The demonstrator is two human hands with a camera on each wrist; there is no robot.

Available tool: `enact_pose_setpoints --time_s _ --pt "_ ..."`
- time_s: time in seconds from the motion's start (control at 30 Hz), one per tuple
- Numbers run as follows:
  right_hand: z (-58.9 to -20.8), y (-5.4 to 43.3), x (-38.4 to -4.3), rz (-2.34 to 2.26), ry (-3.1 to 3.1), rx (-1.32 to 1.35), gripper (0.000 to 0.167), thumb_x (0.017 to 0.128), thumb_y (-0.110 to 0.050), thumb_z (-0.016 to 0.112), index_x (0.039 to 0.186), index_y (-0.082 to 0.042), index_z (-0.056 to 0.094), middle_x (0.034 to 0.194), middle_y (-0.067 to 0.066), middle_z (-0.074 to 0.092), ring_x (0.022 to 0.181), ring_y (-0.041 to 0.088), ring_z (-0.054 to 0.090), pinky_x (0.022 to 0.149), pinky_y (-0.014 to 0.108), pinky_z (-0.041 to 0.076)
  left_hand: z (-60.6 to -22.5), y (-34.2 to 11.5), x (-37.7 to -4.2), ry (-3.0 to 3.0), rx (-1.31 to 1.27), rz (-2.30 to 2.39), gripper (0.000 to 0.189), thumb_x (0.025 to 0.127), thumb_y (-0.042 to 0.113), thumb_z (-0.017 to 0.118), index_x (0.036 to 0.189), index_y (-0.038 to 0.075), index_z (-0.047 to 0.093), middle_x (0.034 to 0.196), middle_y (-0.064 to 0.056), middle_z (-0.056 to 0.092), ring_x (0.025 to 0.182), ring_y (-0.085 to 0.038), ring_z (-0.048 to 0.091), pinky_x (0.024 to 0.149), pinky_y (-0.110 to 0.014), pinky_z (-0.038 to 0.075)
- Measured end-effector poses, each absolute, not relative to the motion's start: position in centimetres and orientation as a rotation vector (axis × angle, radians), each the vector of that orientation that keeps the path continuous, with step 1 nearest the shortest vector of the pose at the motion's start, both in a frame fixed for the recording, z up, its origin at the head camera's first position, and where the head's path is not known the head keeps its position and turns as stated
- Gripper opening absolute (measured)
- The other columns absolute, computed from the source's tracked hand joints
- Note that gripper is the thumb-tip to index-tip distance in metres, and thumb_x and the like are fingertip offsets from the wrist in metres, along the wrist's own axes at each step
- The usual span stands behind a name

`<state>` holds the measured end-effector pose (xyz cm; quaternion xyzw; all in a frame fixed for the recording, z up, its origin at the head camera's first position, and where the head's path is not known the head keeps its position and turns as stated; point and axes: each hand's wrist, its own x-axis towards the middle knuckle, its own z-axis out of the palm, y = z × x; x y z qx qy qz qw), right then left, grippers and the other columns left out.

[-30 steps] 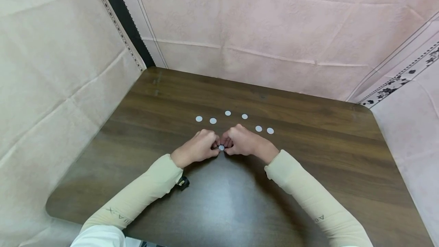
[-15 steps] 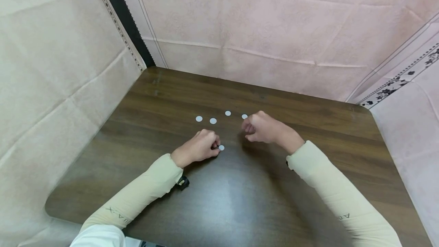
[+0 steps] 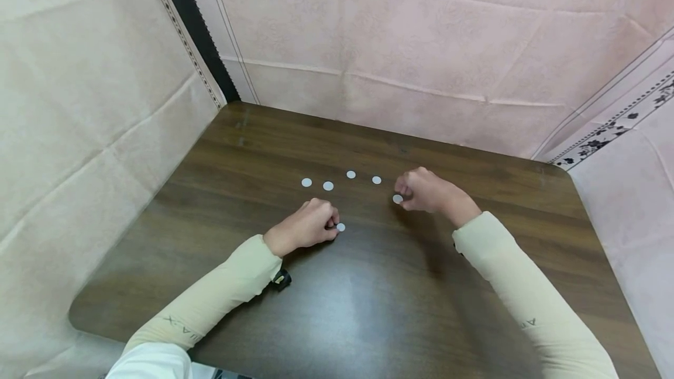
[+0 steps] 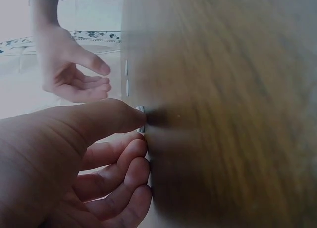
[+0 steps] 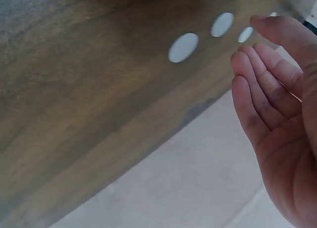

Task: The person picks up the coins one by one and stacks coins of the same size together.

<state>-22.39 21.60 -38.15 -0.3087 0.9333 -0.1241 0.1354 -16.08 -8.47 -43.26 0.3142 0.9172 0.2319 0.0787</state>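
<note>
My left hand (image 3: 308,224) rests on the table, with thumb and forefinger pinching a small white disc (image 3: 340,227) at its edge. In the left wrist view that disc shows edge-on beside the thumb and looks layered, perhaps a stack. My right hand (image 3: 429,190) hovers over the right end of the other discs, its thumb close to a white disc (image 3: 397,199). Nothing lies between the right hand's loosely bent fingers (image 5: 267,89), which stand apart from the thumb in the right wrist view. The rightmost disc is hidden by this hand in the head view.
Further white discs lie flat in a loose arc: a far-left disc (image 3: 306,182), its neighbour (image 3: 329,186), a rear disc (image 3: 351,174) and one beside it (image 3: 376,180). The brown wooden table (image 3: 221,192) meets cloth-covered walls (image 3: 421,45) at its back and sides.
My right hand has left the pinched disc and moved right and away from me to the arc's right end. My left hand has stayed in place at its disc.
</note>
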Motion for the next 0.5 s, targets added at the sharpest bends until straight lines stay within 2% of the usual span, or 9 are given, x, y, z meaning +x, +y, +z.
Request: enact_pose_setpoints --time_s 0.1,0.23,0.33,0.4,0.5 --pt "-39.1 21.7 -22.9 -0.341 2.704 -0.914 0.025 0.088 -0.001 0.080 0.110 0.005 0.074 0.108 0.017 0.076 0.101 0.029 0.073 0.089 0.042 0.061 -43.3 -8.4 -16.1 2.747 0.936 0.690 0.007 0.094 0.012 0.077 0.093 0.006 0.078 0.086 -0.002 0.070 0.074 -0.010 0.057 0.070 -0.027 0.053" --pt "-40.0 21.7 -23.5 -0.308 2.699 -0.965 0.010 0.087 0.000 0.079 0.091 -0.002 0.070 0.092 0.009 0.070 0.086 0.019 0.064 0.076 0.034 0.056 -43.4 -8.5 -16.2 2.749 0.938 0.691 0.006 0.094 0.013 0.077 0.092 0.007 0.078 0.085 -0.001 0.069 0.073 -0.010 0.056 0.070 -0.027 0.052" --pt "-40.3 21.5 -23.8 -0.277 2.688 -0.997 0.024 0.086 0.003 0.076 0.075 -0.005 0.057 0.074 0.001 0.051 0.071 0.013 0.045 0.065 0.029 0.040 -43.5 -8.5 -16.2 2.742 0.940 0.694 0.007 0.094 0.012 0.077 0.093 0.006 0.078 0.086 -0.001 0.069 0.073 -0.009 0.057 0.070 -0.026 0.053" --pt "-40.3 21.3 -24.0 -0.257 2.676 -0.992 0.031 0.086 0.004 0.074 0.071 -0.008 0.049 0.070 -0.004 0.039 0.067 0.011 0.035 0.062 0.027 0.032 -43.5 -8.5 -16.2 2.736 0.937 0.695 0.007 0.094 0.012 0.077 0.094 0.005 0.078 0.087 -0.002 0.070 0.074 -0.009 0.057 0.071 -0.026 0.053" --pt "-40.2 21.2 -24.3 -0.226 2.655 -0.956 0.032 0.087 0.004 0.074 0.069 -0.010 0.050 0.067 -0.007 0.037 0.064 0.009 0.034 0.061 0.025 0.031 -43.4 -8.4 -16.3 2.734 0.933 0.693 0.008 0.094 0.013 0.077 0.096 0.005 0.078 0.088 -0.002 0.071 0.075 -0.009 0.058 0.072 -0.027 0.054"
